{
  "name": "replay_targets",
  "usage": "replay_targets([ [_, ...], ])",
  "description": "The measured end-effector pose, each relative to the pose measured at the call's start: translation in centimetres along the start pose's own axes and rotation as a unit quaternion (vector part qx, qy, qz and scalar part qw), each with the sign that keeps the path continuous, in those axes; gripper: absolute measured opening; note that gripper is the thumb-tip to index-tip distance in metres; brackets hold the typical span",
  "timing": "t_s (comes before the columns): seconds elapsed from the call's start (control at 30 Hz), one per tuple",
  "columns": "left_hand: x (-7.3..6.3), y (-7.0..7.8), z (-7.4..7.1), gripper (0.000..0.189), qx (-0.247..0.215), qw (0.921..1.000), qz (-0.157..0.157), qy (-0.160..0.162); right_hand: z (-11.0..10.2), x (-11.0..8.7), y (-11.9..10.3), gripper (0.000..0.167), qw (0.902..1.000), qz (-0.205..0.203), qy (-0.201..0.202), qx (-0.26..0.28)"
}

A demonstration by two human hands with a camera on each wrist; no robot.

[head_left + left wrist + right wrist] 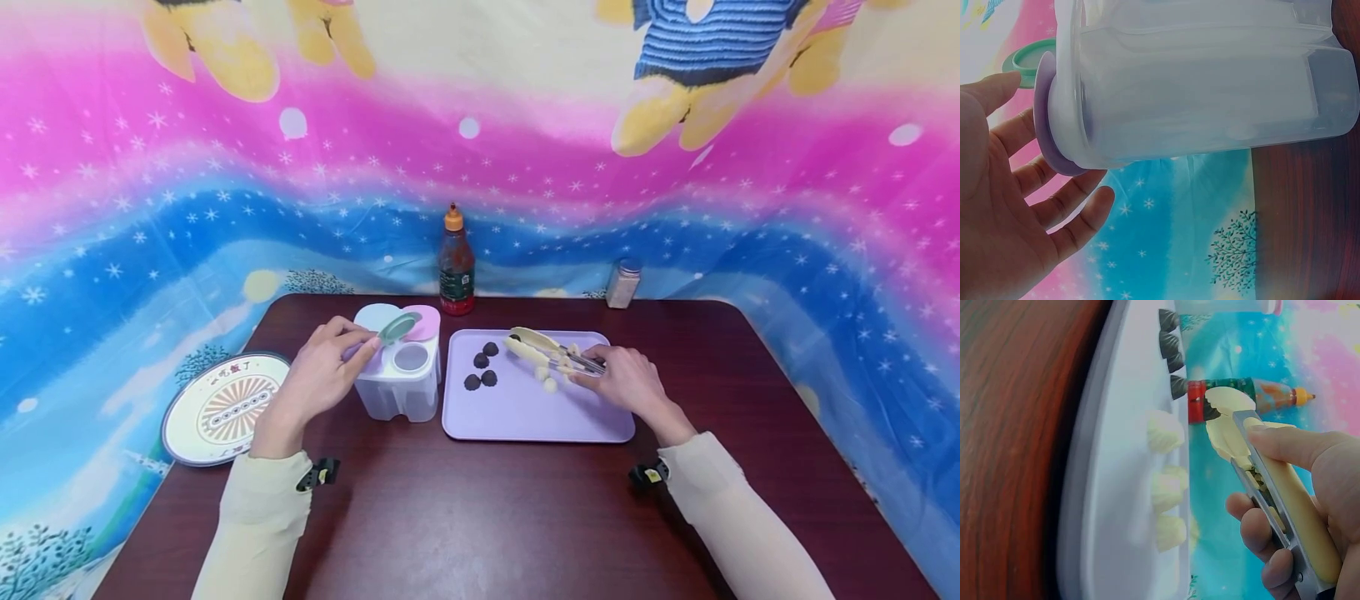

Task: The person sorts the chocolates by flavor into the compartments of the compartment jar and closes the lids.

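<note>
The left hand (318, 375), left of the tray (525, 421), has its fingers spread and gently bent; its thumb touches the raised green lid (401, 327) of a container (401, 396) just beside the tray. The left wrist view shows what the head view mostly hides: the fingers lying around the edge of a purple lid (1043, 119). The right hand (633, 379) grips tongs (1300, 528) above the tray's right half. The right wrist view shows a dark piece (1211, 411) at the tongs' tips. Dark pieces (481, 360) lie on the tray's left half, and cream pieces (1166, 490) lie under the tongs. A sauce bottle (456, 271) stands behind the tray. Only the head view shows the plate (183, 421), well left of the tray, and the small jar (623, 285) behind its right corner.
</note>
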State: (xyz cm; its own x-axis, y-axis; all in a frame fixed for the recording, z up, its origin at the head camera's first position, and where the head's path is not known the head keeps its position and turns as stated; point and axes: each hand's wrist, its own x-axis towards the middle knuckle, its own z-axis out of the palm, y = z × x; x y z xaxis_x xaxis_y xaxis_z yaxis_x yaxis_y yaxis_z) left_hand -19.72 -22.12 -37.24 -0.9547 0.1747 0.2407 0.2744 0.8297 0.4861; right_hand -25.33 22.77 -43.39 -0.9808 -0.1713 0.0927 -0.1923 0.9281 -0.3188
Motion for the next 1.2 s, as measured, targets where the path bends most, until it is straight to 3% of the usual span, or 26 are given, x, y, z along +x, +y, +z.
replay_targets([
  [0.67, 0.0, -0.1, 0.1, 0.051, -0.001, 1.0, 0.001, 0.004, -2.2, -1.6, -3.8, 0.049, 0.9957, -0.054, 0.02, 0.073],
  [1.2, 0.1, -0.4, 0.4, 0.05, -0.012, 0.9997, 0.012, 0.017, -2.9, -2.7, -7.9, 0.047, 0.9893, -0.104, 0.044, 0.093],
])
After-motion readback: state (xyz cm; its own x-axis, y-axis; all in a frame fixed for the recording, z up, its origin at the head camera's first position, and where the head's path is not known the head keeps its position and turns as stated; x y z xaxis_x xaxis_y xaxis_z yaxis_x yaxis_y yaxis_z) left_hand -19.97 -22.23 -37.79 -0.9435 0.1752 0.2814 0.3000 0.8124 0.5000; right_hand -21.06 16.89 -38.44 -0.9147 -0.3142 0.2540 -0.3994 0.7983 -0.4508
